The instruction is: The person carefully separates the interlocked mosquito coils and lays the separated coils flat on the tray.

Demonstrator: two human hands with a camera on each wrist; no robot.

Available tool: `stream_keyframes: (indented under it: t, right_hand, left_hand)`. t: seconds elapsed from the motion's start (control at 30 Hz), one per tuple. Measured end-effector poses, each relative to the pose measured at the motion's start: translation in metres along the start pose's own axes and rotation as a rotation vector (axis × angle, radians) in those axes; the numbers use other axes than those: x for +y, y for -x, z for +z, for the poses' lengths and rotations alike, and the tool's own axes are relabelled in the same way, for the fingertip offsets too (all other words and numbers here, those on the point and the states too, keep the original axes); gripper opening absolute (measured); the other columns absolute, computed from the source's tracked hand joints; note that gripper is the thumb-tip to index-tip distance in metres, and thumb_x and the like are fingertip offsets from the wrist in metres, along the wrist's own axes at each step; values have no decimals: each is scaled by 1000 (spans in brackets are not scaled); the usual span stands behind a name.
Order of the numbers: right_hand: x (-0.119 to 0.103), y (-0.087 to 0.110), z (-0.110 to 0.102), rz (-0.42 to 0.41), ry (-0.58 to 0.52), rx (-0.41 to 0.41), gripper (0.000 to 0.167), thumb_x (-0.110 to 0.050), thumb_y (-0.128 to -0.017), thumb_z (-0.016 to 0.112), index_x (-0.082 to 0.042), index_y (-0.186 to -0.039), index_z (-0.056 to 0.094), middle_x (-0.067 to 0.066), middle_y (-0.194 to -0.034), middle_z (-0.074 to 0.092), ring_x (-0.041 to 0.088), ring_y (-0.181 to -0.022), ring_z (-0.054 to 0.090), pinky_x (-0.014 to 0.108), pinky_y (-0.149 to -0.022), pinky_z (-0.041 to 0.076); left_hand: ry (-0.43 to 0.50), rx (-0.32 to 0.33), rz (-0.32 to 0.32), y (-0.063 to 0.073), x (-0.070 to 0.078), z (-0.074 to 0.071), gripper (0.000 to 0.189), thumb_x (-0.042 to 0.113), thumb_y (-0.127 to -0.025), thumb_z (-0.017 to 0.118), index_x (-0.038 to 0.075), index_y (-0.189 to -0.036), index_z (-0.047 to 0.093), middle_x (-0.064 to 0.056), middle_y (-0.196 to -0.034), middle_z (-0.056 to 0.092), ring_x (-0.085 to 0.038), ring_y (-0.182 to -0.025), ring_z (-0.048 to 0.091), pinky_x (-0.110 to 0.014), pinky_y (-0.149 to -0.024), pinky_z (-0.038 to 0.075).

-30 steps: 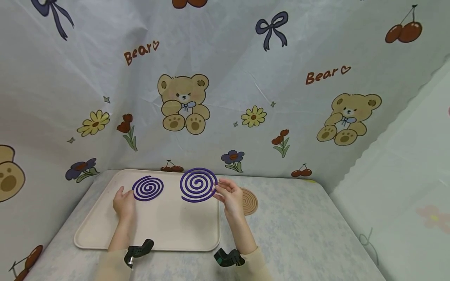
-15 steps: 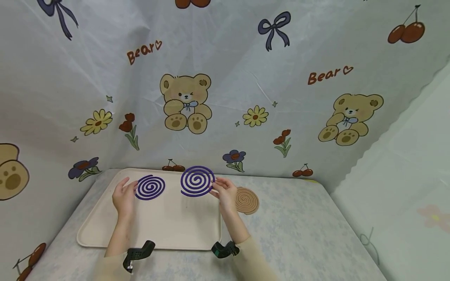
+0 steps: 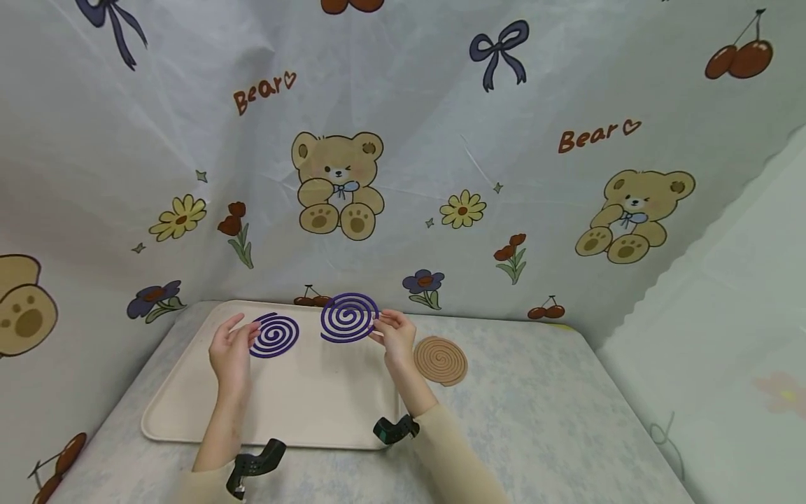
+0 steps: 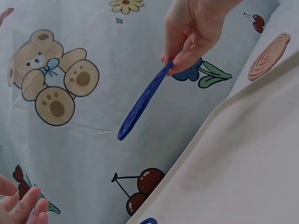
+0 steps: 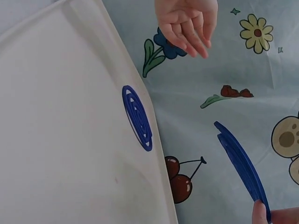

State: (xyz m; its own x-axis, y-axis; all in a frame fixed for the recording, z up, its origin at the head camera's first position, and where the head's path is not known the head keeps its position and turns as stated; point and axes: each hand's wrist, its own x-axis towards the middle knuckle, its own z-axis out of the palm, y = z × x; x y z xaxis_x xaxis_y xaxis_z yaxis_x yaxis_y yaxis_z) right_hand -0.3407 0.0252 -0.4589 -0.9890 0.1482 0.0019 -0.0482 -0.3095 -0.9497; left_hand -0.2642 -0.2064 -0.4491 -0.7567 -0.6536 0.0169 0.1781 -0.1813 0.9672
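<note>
My right hand (image 3: 398, 337) pinches the right edge of a purple-blue mosquito coil (image 3: 348, 314) between thumb and fingers. That coil is held up in the air above the far part of the cream tray (image 3: 315, 413); the left wrist view shows it almost edge-on, tilted. A second purple-blue coil (image 5: 137, 116) lies flat on the tray near its far edge. My left hand (image 3: 231, 353) hovers to the left, its fingertips overlapping that lying coil in the head view. In the right wrist view, the left hand (image 5: 189, 23) hangs with loose fingers, apart from both coils and holding nothing.
On the table just right of the tray lies a brown spiral coil (image 3: 442, 360). A printed cloth with bears (image 3: 340, 185) rises behind the table. A black camera mount (image 3: 255, 465) sits on the left wrist, another (image 3: 395, 429) on the right.
My right hand has lifted the held coil upward and slightly left, uncovering the brown coil. The left hand has risen a little and shifted right. The lying coil stays put on the tray.
</note>
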Motion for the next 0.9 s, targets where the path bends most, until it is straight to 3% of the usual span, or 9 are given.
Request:
stream_keyframes:
  t: [0.2,0.4,0.53,0.73,0.9]
  right_hand:
    - [11,-9,10,32,-8,-14,27,19,-81,55,18,-108,53,13,-82,65,9,-62,63,23,-55,58]
    - [26,-15,21,90,27,-63,30,19,-80,55,20,-111,52,22,-87,67,11,-61,63,26,-57,60]
    - [36,-18,28,79,41,-40,30,19,-79,55,20,-110,55,24,-88,67,9,-59,61,23,-54,58]
    - [55,-24,32,86,59,7,29,19,-78,55,18,-108,56,18,-83,66,9,-57,60,27,-57,59]
    - [68,-27,28,130,67,58,26,18,-79,56,16,-105,56,11,-77,63,10,-55,59,22,-50,55]
  left_hand:
    - [-60,-16,-1,3,5,-1,31,8,-96,51,3,-126,51,22,-75,65,6,-71,61,-3,-69,49]
    - [-22,1,3,2,7,-4,19,5,-94,53,14,-110,56,21,-71,66,4,-68,63,-5,-69,51]
    - [-12,17,7,0,8,-7,18,6,-93,54,19,-105,55,21,-69,65,5,-67,62,-6,-69,50]
    - [-18,19,-1,1,13,-8,16,9,-95,50,21,-105,54,23,-69,65,5,-68,63,-7,-69,50]
    - [-35,22,1,3,15,-9,16,9,-96,49,20,-106,53,23,-70,65,6,-67,61,-8,-69,49]
